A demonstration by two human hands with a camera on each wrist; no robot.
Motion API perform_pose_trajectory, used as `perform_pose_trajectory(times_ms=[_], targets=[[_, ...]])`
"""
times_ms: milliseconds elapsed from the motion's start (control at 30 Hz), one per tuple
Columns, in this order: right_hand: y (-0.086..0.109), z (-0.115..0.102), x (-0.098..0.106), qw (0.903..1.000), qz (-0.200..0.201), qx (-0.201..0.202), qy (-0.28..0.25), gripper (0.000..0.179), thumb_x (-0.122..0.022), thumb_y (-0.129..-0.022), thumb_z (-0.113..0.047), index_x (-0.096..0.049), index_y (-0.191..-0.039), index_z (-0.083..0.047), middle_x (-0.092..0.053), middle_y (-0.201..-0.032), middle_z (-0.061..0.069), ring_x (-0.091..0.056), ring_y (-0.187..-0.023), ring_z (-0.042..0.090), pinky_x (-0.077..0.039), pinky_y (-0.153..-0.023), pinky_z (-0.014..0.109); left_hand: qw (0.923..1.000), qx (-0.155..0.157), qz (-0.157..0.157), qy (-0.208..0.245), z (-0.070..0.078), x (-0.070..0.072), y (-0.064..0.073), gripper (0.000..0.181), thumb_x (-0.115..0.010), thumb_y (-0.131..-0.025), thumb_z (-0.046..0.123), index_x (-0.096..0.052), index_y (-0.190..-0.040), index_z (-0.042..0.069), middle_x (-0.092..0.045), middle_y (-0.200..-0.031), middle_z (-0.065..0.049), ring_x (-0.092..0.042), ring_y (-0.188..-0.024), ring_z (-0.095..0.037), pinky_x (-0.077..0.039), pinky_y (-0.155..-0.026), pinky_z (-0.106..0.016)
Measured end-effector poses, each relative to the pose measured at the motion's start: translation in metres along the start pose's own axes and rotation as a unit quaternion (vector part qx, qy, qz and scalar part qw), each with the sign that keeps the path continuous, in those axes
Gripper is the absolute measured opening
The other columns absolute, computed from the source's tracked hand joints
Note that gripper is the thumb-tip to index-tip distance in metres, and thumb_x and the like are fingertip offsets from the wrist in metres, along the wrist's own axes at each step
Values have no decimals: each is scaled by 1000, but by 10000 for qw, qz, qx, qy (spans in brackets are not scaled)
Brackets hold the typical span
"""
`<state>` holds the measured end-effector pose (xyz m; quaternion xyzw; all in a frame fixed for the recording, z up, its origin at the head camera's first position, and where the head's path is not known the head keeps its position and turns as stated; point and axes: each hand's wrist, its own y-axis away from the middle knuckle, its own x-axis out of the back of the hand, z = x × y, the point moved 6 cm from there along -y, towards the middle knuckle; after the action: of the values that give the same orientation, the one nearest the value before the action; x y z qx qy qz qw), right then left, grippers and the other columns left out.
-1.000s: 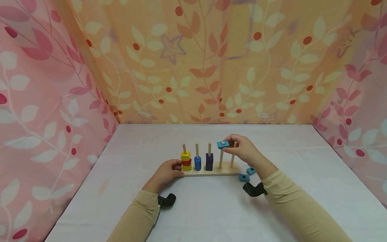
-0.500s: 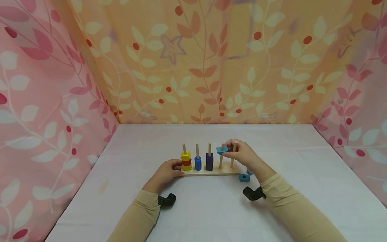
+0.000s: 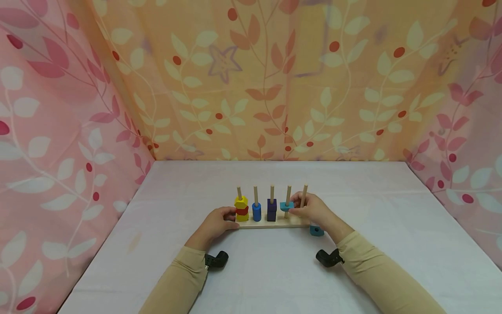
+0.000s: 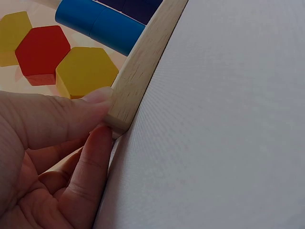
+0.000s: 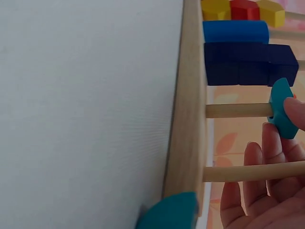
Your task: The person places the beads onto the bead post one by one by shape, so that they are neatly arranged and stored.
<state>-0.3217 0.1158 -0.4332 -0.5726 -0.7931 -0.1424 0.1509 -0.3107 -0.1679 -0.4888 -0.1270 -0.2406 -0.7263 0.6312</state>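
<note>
A wooden peg board [image 3: 274, 224] with several upright pegs stands on the table. My left hand [image 3: 215, 222] pinches its left end, the thumb and a finger on the wood in the left wrist view. My right hand [image 3: 313, 211] pinches a teal block [image 5: 281, 107] between thumb and fingers. That block [image 3: 286, 206] is threaded on the fourth peg, partway down and above the base. Yellow and red hexagonal blocks [image 3: 241, 210] fill the first peg. Blue cylinders [image 3: 256, 212] sit on the second, dark purple square blocks [image 3: 272, 210] on the third.
The fifth peg [image 3: 304, 196] carries no block and stands beside my right fingers. A loose teal block [image 3: 316, 230] lies by the board's right end, partly under the right wrist. White cloth [image 3: 251, 270] covers the table; patterned curtains [image 3: 266, 87] hang behind and at both sides.
My right hand has lowered the teal block from the top of the fourth peg to partway down it. The second loose teal block has become hidden behind that hand. The left hand has stayed put.
</note>
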Motion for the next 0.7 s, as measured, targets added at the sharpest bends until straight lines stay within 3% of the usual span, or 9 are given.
perform_pose_trajectory(times_ms=[267,700], targets=[[-3,14,-4,9989,-67,-190,424,22,-72,-78,-13,-61,-95,-3,-54,-82,5,-49,-78,19,-42,-70,29,10000,-32,15,-10,1,0,1,49,-76,-73,13,-59,-118,10,-62,-98,-1,-53,-94,-18,-44,-89,-40],[-4,17,-5,9960,-149,-148,871,17,-70,-78,-10,-65,-93,-3,-58,-79,3,-51,-76,17,-43,-70,29,9998,-104,49,-142,3,1,2,49,-75,-74,14,-58,-120,10,-61,-104,-3,-54,-95,-19,-44,-91,-39]])
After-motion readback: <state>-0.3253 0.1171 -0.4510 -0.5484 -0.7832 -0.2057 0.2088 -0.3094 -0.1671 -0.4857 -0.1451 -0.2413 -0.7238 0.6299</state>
